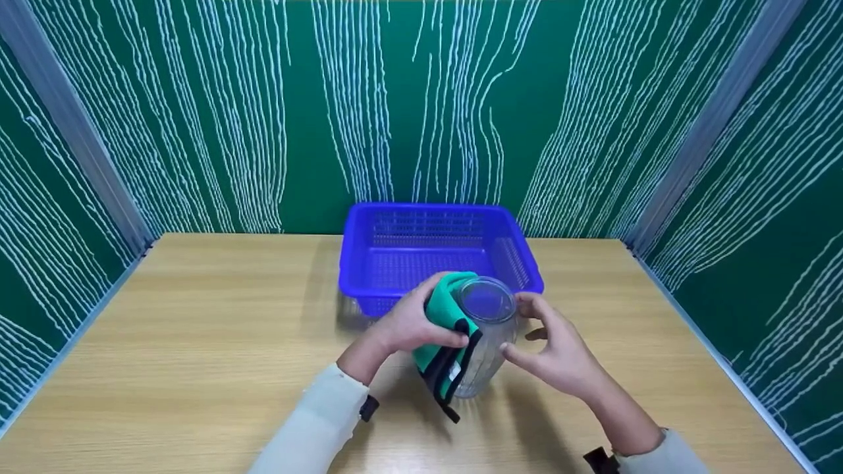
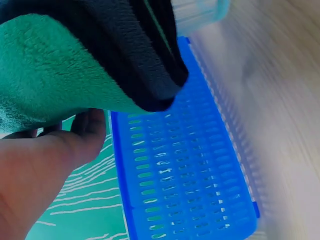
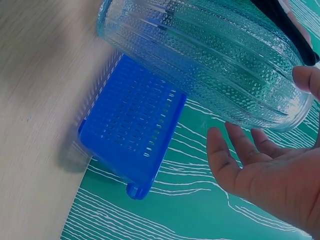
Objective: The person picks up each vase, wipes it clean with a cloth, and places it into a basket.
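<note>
My left hand (image 1: 418,322) grips a green cloth (image 1: 444,309) with black edging and holds it along the left side of a tall clear glass vase (image 1: 487,349). In the left wrist view the fingers (image 2: 92,130) lie behind the cloth's folds. The vase has ribs and a dotted texture and is tilted, its round end up. My right hand (image 1: 553,349) holds the vase's right side by the thumb and fingertips, with its palm away from the glass. In the right wrist view the index fingertip (image 3: 215,137) looks slightly apart from the vase (image 3: 215,65).
A blue plastic basket (image 1: 421,293) with slotted walls stands just behind the hands, near the back of the wooden table (image 1: 217,342). Green panels (image 1: 421,118) with white wavy lines rise behind the table and along both sides.
</note>
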A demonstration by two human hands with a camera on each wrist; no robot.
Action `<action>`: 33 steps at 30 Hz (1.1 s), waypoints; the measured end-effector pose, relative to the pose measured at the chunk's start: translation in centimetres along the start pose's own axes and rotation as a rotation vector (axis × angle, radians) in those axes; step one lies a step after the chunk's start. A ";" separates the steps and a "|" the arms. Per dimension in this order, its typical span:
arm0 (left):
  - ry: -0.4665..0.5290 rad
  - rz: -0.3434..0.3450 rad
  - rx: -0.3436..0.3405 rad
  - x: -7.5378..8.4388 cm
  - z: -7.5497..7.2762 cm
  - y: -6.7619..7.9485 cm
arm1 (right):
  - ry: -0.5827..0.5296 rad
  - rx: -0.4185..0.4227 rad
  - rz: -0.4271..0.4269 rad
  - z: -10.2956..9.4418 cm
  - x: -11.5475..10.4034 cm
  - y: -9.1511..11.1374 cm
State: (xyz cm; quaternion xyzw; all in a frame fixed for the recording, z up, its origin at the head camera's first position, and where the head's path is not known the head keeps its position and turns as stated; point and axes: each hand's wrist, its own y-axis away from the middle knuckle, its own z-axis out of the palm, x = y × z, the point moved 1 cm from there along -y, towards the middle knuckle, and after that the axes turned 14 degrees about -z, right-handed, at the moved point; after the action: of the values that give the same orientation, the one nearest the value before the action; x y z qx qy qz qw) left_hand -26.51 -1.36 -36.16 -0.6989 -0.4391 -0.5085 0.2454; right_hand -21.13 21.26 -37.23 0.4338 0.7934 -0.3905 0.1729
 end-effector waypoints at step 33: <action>-0.092 0.000 -0.020 -5.5 0.9 -2.5 | -0.074 0.018 0.019 0.0 0.3 0.1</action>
State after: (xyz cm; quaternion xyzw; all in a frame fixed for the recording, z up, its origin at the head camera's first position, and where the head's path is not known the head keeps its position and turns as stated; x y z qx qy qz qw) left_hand -28.78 -1.37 -41.85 -0.7240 -0.4446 -0.4802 0.2180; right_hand -21.24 21.47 -37.50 0.4282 0.7787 -0.4118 0.2020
